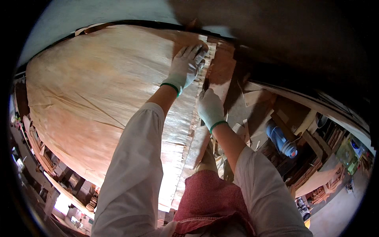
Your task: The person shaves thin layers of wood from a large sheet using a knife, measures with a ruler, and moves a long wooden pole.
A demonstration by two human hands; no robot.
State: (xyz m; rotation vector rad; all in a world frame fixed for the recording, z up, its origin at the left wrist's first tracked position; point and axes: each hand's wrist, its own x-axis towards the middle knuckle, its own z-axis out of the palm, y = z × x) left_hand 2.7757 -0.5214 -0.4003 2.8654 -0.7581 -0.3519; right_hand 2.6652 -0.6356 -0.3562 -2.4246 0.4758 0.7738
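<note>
Lying in cluttered rm [331, 213]: pale sheet [98, 87], L grip [184, 69] spread atop, R grip [211, 106] pinching dk tool [205, 83].

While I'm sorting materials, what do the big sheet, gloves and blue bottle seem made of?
Sheet: probably wood veneer, matte, by its splits and ragged edge.
Gloves: likely matte knit fabric, by their snug fit.
Bottle: likely smooth plastic, by its translucent shine.

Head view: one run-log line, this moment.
left gloved hand: palm down on veneer sheet, near its right edge | right gloved hand: closed on dark tool, kind unclear, beside that edge | blue bottle: right side
</note>
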